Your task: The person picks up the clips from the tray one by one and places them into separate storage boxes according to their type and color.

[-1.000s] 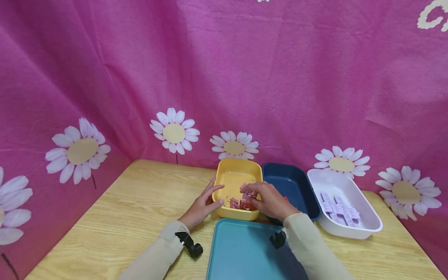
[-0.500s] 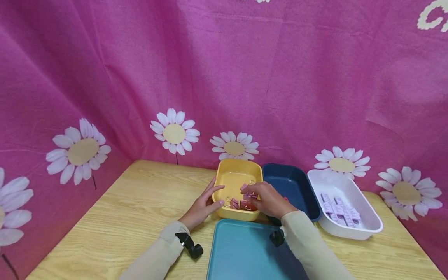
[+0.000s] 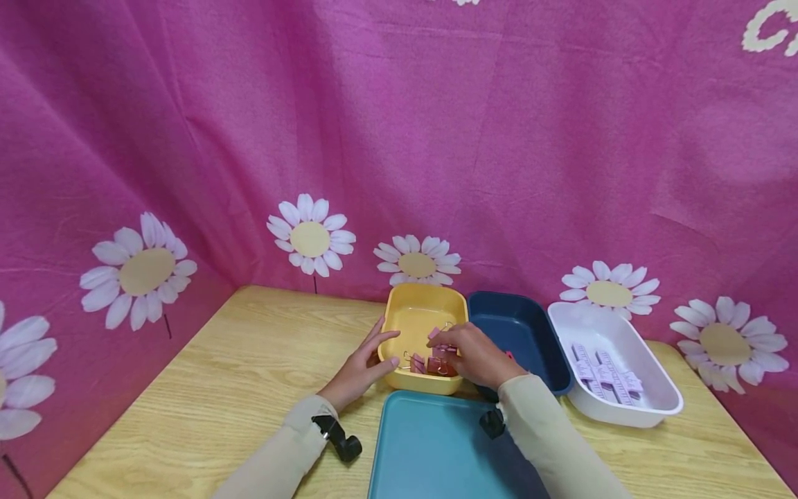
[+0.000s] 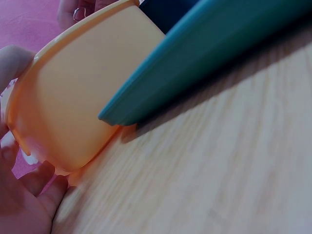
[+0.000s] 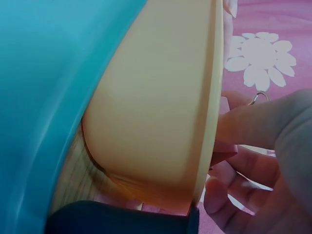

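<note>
A yellow bin point(image 3: 420, 312) stands on the table with several pink and red binder clips point(image 3: 418, 363) toward its near end. At its left side my left hand point(image 3: 361, 364) grips the bin, the thumb at the rim and the other fingers low along the outer wall in the left wrist view. My right hand point(image 3: 481, 355) reaches over the right rim into the clips. Its thumb and fingers pinch a pink binder clip point(image 5: 225, 149), partly hidden behind the bin's wall in the right wrist view.
Right of the yellow bin stands a navy bin point(image 3: 514, 322), with a bit of something red showing beside my hand. A white bin point(image 3: 623, 336) farther right contains several lilac strips point(image 3: 607, 374) with ruler-like marks. A teal tray point(image 3: 442, 443) lies in front.
Both hands stay nearly still at the yellow bin. My right wrist has shifted very slightly to the left, and a clip near the right fingers looks to have settled lower.
</note>
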A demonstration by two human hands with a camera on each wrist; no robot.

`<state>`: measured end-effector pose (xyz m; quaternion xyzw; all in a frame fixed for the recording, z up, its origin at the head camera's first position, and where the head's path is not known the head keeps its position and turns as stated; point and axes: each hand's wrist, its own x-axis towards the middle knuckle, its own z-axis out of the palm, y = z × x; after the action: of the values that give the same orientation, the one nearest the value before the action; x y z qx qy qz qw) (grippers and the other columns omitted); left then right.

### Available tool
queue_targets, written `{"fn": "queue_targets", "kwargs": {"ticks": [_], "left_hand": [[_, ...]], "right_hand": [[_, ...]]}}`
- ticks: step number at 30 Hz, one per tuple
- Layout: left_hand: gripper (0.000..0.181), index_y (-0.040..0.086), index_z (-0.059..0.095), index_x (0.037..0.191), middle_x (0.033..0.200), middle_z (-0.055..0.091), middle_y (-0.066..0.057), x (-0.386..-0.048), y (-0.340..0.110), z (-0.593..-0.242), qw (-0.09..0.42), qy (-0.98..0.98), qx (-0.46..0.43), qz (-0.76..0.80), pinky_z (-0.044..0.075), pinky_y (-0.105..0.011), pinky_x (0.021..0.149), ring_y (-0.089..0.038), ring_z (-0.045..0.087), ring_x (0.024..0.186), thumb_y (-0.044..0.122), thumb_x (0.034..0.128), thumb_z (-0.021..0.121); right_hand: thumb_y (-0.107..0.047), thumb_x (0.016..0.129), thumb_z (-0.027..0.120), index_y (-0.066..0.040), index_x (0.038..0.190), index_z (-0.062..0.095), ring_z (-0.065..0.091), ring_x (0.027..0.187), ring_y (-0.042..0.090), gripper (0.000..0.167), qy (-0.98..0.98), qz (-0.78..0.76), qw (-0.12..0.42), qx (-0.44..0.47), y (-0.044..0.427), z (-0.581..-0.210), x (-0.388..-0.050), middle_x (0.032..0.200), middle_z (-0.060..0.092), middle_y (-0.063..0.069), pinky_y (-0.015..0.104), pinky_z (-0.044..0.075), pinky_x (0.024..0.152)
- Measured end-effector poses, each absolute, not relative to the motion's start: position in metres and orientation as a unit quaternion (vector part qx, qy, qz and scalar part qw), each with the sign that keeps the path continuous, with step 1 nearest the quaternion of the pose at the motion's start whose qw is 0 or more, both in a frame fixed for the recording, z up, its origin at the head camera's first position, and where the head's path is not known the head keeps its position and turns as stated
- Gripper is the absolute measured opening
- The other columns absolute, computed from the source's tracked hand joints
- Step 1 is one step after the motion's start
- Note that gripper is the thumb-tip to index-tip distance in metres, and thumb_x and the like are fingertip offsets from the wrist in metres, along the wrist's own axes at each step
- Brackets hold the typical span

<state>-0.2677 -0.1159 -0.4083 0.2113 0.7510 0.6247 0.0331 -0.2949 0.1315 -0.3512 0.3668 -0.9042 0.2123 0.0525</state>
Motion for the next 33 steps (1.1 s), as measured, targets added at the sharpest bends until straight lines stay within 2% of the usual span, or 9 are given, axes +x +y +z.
{"fn": "queue_targets", "kwargs": {"ticks": [14, 20, 26, 33], "left_hand": [[0.054, 0.008, 0.039, 0.147, 0.162, -0.001, -0.005, -0.271, -0.116, -0.413, 0.034, 0.755, 0.213, 0.62, 0.022, -0.044, 0.115, -0.03, 0.012, 0.146, 0.017, 0.0971, 0.058], [0.054, 0.014, 0.042, 0.146, 0.162, 0.001, 0.004, -0.286, -0.116, -0.433, 0.023, 0.752, 0.208, 0.625, 0.022, -0.045, 0.115, -0.027, 0.013, 0.146, 0.02, 0.0962, 0.061], [0.051, 0.021, 0.045, 0.144, 0.162, 0.004, 0.009, -0.288, -0.116, -0.438, 0.015, 0.755, 0.202, 0.624, 0.025, -0.043, 0.115, -0.025, 0.016, 0.146, 0.023, 0.0955, 0.062], [0.051, 0.013, 0.043, 0.146, 0.162, 0.003, 0.009, -0.287, -0.114, -0.436, 0.014, 0.753, 0.204, 0.626, 0.025, -0.042, 0.114, -0.025, 0.017, 0.145, 0.015, 0.0968, 0.059]], "right_hand": [[0.005, 0.081, 0.072, -0.014, 0.106, 0.074, 0.059, 0.098, 0.017, 0.031, -0.904, 0.204, 0.054, 0.372, 0.129, -0.35, -0.293, 0.101, 0.071, -0.001, 0.038, 0.053, 0.09], [0.007, 0.079, 0.072, -0.014, 0.104, 0.074, 0.057, 0.097, 0.017, 0.032, -0.902, 0.2, 0.061, 0.377, 0.128, -0.35, -0.293, 0.1, 0.07, -0.001, 0.039, 0.053, 0.09], [0.011, 0.076, 0.073, -0.013, 0.098, 0.075, 0.057, 0.097, 0.019, 0.033, -0.897, 0.207, 0.064, 0.386, 0.128, -0.351, -0.294, 0.1, 0.067, 0.0, 0.036, 0.055, 0.086], [0.011, 0.076, 0.072, -0.014, 0.091, 0.076, 0.056, 0.104, 0.02, 0.029, -0.9, 0.222, 0.041, 0.374, 0.127, -0.354, -0.295, 0.102, 0.064, -0.002, 0.037, 0.055, 0.088]]}}
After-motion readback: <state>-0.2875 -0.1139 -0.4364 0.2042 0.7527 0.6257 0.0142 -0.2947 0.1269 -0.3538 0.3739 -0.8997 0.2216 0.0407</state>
